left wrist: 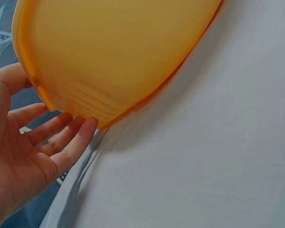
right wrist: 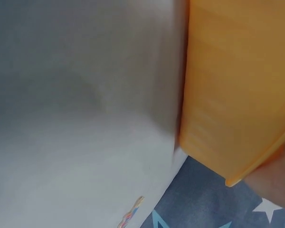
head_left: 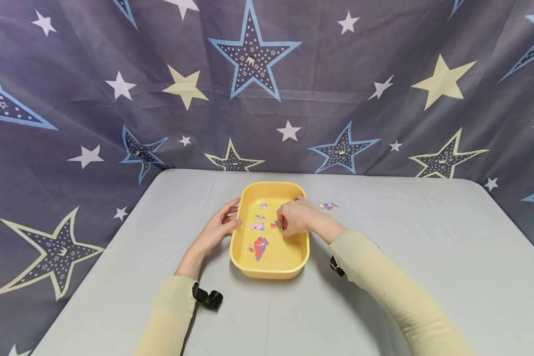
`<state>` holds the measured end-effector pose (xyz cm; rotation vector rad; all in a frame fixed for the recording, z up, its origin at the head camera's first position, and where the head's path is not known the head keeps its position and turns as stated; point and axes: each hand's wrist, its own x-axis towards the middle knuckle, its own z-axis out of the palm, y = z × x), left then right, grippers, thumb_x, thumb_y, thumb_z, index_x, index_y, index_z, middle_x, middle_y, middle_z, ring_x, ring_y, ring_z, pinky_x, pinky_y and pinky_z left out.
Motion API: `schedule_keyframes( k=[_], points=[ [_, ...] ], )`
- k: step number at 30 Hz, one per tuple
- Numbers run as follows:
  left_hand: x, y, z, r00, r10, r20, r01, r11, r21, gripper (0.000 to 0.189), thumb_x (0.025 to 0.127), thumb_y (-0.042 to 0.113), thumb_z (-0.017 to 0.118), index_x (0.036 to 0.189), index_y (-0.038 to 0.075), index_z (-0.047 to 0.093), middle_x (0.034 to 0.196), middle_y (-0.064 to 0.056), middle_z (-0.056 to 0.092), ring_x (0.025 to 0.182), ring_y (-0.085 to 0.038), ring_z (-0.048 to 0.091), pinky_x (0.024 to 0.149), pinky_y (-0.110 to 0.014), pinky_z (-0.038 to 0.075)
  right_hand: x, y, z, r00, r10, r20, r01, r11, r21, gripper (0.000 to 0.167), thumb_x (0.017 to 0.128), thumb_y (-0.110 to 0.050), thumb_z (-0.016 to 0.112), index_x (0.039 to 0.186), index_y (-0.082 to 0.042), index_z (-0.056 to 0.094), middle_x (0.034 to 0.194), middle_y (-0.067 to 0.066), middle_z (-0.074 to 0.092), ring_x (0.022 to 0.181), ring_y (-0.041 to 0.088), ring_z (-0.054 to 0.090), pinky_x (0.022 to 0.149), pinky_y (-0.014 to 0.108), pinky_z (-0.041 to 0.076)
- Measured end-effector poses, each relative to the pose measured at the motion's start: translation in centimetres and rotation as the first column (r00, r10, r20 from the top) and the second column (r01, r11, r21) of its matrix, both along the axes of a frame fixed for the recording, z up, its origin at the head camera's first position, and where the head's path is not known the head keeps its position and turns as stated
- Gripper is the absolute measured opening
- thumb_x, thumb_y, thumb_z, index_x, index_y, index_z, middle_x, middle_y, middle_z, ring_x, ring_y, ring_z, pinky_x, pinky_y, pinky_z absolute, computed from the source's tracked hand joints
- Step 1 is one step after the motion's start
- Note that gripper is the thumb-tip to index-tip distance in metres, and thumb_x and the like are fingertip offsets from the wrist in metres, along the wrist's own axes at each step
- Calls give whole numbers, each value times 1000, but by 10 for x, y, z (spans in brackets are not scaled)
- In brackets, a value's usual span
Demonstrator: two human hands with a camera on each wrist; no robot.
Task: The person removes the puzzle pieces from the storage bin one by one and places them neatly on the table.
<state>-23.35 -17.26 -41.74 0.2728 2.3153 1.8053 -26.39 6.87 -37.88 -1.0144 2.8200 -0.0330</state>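
Note:
A yellow plastic tub [head_left: 289,257] stands on the table, with several small flat picture cutouts on its floor. My left hand [head_left: 220,225] touches the tub's left side, its fingers fairly straight along the outer wall and the thumb at the rim. In the left wrist view that hand [left wrist: 33,147] has its fingertips against the wall's underside edge. My right hand [head_left: 295,217] reaches over the right rim into the tub, fingers curled down and pinching at a small red and green cutout [head_left: 274,224]. Its fingertips are partly hidden. Only part of the hand [right wrist: 275,178] shows in the right wrist view.
Inside the tub lie a large red cutout [head_left: 260,248], a purple one [head_left: 257,226] and smaller ones further back. Another colourful cutout [head_left: 329,205] lies on the grey-white table [head_left: 427,237] right of the tub. A dark star-patterned cloth [head_left: 293,111] hangs behind.

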Motion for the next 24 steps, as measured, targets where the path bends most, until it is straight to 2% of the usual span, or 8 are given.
schedule_keyframes(
  k=[8, 16, 21, 24],
  points=[
    [0, 0, -1, 1000, 3, 1, -3, 1000, 0, 65, 85, 13, 56, 143, 19, 29, 137, -15, 38, 114, -29, 46, 80, -31, 52, 0, 4, 1, 998, 51, -37, -56, 988, -145, 18, 62, -23, 73, 74, -20, 60, 69, -10, 53, 66, 7, 48, 81, 34, 34],
    [2, -3, -3, 996, -23, -89, 24, 1000, 9, 65, 83, 22, 57, 142, 17, 30, 131, -18, 40, 107, -24, 49, 76, -30, 53, -4, 8, 0, 997, 80, -18, -82, 954, -289, 18, 62, -14, 72, 76, -14, 61, 74, -3, 55, 66, 8, 48, 59, 19, 41],
    [0, -2, -2, 1000, -5, -27, 5, 1000, 1, 64, 84, 17, 56, 142, 21, 30, 135, -14, 39, 112, -26, 47, 79, -31, 52, -4, 10, -1, 997, 73, 16, -63, 942, -329, 16, 65, -14, 72, 80, -12, 64, 78, -1, 57, 70, 9, 50, 63, 19, 43],
    [1, -1, 1, 1000, -4, 5, 4, 1000, 1, 64, 85, 12, 55, 143, 19, 28, 137, -15, 37, 113, -28, 45, 79, -30, 52, -2, 11, 0, 997, 70, 26, -56, 936, -348, 15, 67, -15, 70, 81, -11, 65, 80, 0, 57, 71, 10, 50, 64, 20, 44]
  ],
)
